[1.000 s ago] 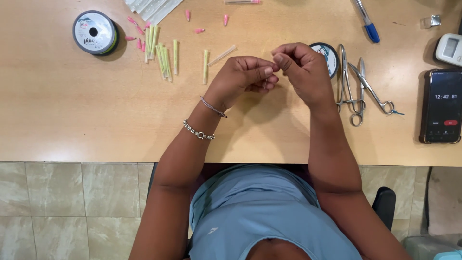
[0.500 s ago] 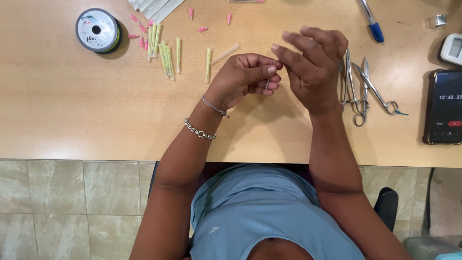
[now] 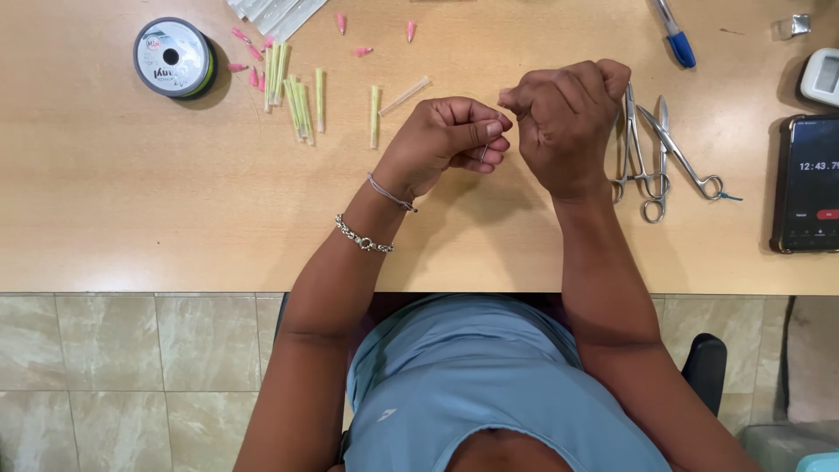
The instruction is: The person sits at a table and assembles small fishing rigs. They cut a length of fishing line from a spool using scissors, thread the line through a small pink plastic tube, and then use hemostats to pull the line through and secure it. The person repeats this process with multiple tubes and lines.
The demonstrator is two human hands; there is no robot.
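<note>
Roughly upright, needle [image 3: 484, 154] in left fingers [image 3: 492, 131].

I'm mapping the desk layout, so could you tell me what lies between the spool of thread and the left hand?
In the head view, a cluster of pale green tubes lies between the spool and the left hand.

Pale green tubes [image 3: 297, 96] and pink caps [image 3: 247, 65] on a tan wooden table [image 3: 131, 201] — silver scissors [image 3: 651, 149], blue-capped pen [image 3: 673, 35].
</note>
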